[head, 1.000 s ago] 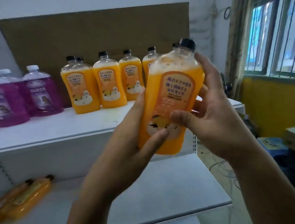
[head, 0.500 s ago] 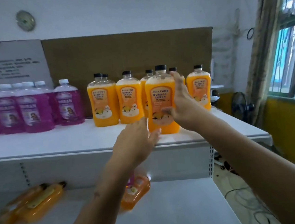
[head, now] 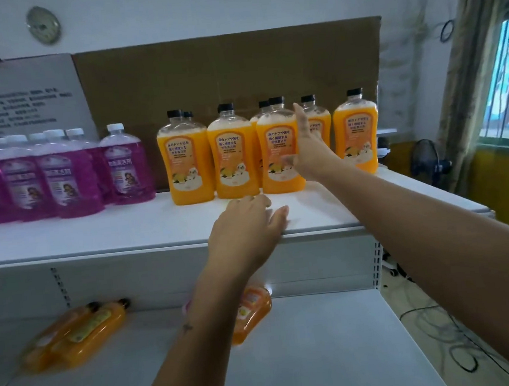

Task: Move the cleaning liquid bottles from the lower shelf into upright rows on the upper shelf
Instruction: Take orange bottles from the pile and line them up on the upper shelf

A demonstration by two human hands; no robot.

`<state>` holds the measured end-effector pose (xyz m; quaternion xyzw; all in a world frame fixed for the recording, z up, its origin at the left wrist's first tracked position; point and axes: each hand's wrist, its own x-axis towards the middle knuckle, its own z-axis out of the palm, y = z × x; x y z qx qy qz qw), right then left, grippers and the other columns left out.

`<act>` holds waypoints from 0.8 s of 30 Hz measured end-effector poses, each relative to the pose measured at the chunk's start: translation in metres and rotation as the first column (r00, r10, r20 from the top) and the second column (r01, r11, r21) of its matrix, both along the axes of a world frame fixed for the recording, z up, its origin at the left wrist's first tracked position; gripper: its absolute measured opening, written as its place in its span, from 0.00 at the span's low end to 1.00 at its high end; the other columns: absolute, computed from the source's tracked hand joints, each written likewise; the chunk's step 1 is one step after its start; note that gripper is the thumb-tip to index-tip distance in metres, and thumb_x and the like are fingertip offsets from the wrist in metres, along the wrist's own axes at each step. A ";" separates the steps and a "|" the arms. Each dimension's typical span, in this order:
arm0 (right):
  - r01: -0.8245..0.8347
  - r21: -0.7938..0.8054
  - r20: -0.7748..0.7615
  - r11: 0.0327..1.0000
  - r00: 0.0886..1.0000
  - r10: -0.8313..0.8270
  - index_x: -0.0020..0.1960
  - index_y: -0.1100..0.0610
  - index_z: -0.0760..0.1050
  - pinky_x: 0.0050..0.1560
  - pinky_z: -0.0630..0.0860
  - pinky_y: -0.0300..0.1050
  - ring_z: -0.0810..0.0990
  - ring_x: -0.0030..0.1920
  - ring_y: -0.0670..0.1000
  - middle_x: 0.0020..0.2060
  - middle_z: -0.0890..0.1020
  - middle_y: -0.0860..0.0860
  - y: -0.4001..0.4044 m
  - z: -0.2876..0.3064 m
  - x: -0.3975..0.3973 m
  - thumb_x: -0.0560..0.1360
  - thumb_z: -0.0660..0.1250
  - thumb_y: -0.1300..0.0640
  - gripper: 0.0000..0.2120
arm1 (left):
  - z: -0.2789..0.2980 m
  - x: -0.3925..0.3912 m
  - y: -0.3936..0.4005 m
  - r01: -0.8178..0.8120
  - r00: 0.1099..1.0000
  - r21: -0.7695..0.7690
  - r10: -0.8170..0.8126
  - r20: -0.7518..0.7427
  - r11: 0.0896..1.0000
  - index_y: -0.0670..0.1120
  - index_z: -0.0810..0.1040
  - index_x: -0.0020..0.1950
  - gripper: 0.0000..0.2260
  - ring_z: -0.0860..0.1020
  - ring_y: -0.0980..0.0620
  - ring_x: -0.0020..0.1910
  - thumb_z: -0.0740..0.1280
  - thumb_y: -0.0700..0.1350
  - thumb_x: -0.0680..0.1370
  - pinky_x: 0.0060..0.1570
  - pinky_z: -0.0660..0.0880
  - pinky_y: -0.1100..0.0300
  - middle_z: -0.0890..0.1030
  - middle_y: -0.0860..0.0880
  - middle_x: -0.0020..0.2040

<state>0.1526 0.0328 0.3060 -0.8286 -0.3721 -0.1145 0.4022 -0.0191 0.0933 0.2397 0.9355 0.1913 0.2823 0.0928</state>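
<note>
Plastic bottles, painted metal shelves, a cardboard back.

We see clear glossy plastic in the orange bottles (head: 280,150), with smooth black caps (head: 276,100) and shiny paper-like labels (head: 276,152); the purple bottles (head: 123,167) look the same, under white caps (head: 115,127). The upper shelf (head: 97,234) and lower shelf (head: 321,341) look like smooth white painted metal with a soft sheen. Behind stands matt brown cardboard (head: 230,68).
</note>
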 end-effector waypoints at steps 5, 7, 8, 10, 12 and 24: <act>0.045 -0.069 -0.007 0.997 0.999 -0.046 0.77 0.41 0.30 0.59 0.75 0.52 0.74 0.68 0.62 0.79 0.42 0.64 -0.012 0.005 -0.022 0.79 0.67 0.59 0.49 | -0.007 -0.008 -0.005 0.001 0.971 0.099 -0.025 0.239 0.995 0.47 0.78 0.64 0.16 0.76 0.50 0.60 0.60 0.53 0.82 0.55 0.72 0.57 0.80 0.49 0.62; 0.052 -0.062 0.020 0.997 0.999 -0.051 0.80 0.43 0.37 0.63 0.73 0.55 0.72 0.69 0.62 0.79 0.47 0.62 -0.023 0.003 -0.045 0.80 0.66 0.57 0.44 | -0.013 -0.019 -0.015 0.048 0.877 0.111 -0.095 0.471 0.993 0.43 0.81 0.61 0.12 0.78 0.49 0.59 0.65 0.45 0.81 0.55 0.74 0.58 0.82 0.46 0.59; 0.018 -0.024 0.020 1.000 1.000 -0.018 0.80 0.44 0.43 0.66 0.71 0.57 0.70 0.70 0.61 0.79 0.53 0.60 -0.032 -0.002 -0.059 0.80 0.66 0.56 0.40 | -0.018 -0.025 -0.021 0.072 0.814 0.097 -0.114 0.569 0.993 0.42 0.81 0.61 0.11 0.78 0.48 0.60 0.66 0.42 0.80 0.57 0.74 0.58 0.82 0.44 0.59; -0.121 0.137 -0.031 0.983 0.992 0.126 0.78 0.45 0.57 0.66 0.74 0.54 0.72 0.69 0.55 0.74 0.66 0.53 -0.057 -0.023 -0.091 0.80 0.66 0.56 0.31 | -0.032 -0.041 -0.031 0.101 0.728 0.062 -0.117 0.675 0.993 0.40 0.80 0.62 0.12 0.76 0.49 0.62 0.67 0.40 0.79 0.60 0.73 0.57 0.81 0.44 0.60; -0.288 0.416 -0.150 0.863 0.914 0.377 0.72 0.45 0.68 0.58 0.80 0.48 0.79 0.62 0.48 0.66 0.75 0.47 -0.084 -0.054 -0.128 0.80 0.66 0.56 0.22 | -0.052 -0.061 -0.037 0.104 0.689 0.043 -0.103 0.717 0.994 0.41 0.79 0.62 0.13 0.74 0.50 0.64 0.66 0.41 0.79 0.64 0.71 0.60 0.79 0.46 0.61; -0.197 0.388 -0.578 0.900 0.708 0.405 0.56 0.41 0.77 0.61 0.79 0.47 0.81 0.54 0.40 0.51 0.81 0.33 -0.093 -0.217 -0.165 0.80 0.65 0.57 0.11 | -0.174 -0.116 -0.022 0.073 0.791 -0.682 0.375 0.484 0.728 0.59 0.76 0.60 0.11 0.79 0.49 0.54 0.63 0.45 0.81 0.52 0.77 0.45 0.78 0.59 0.59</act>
